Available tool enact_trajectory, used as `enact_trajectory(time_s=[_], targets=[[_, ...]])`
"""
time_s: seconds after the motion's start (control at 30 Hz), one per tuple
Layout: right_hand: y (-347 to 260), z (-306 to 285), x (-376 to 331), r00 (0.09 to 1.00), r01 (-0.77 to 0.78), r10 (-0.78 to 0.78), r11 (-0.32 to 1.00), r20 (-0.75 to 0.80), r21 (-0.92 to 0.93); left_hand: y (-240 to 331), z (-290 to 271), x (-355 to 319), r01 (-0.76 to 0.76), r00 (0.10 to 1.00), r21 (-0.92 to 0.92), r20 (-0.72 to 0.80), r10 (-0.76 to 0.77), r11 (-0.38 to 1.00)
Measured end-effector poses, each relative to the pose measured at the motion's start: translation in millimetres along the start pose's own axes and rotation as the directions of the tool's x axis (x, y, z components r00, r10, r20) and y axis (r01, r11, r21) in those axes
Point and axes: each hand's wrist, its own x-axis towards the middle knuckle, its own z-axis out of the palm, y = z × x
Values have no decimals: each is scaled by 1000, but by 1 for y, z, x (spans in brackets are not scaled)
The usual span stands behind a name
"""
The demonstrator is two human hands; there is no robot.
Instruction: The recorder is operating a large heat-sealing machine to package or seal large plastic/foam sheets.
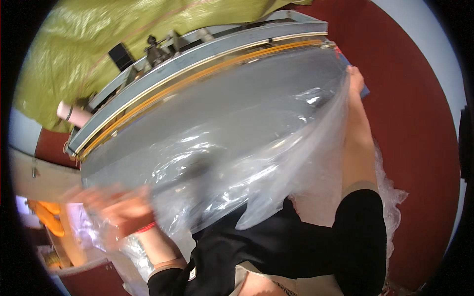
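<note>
A wide sheet of clear plastic film (261,172) spreads over a grey work surface (232,89) and hangs down in loose folds in front of my body. My right hand (354,79) is closed on the film's far right edge, pulling it taut toward that corner. Motion smears my left hand (116,207), with a red band at its wrist, over the left part of the film; whether its fingers grip the film cannot be made out. Along the far side of the surface runs a long grey metal bar (212,52) with an orange strip (237,61) beneath it.
Metal fittings (157,52) and a black box (121,56) sit behind the bar. A pink roll (73,114) is at its left end. Greenish-yellow sheeting (94,34) covers the back. Orange objects (49,217) lie at lower left. Dark red floor (414,148) shows to the right.
</note>
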Motion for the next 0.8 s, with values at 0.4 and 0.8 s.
enact_trajectory(time_s=[0.4, 0.8], targets=[[-20, 2, -5, 999, -1, 7, 994, 47, -112, 13, -51, -55, 467, 884, 138, -61, -463, 874], [-13, 9, -3, 995, 89, -78, 981, 70, -170, 13, -82, -157, 656, 608, 702, -709, -358, -277]])
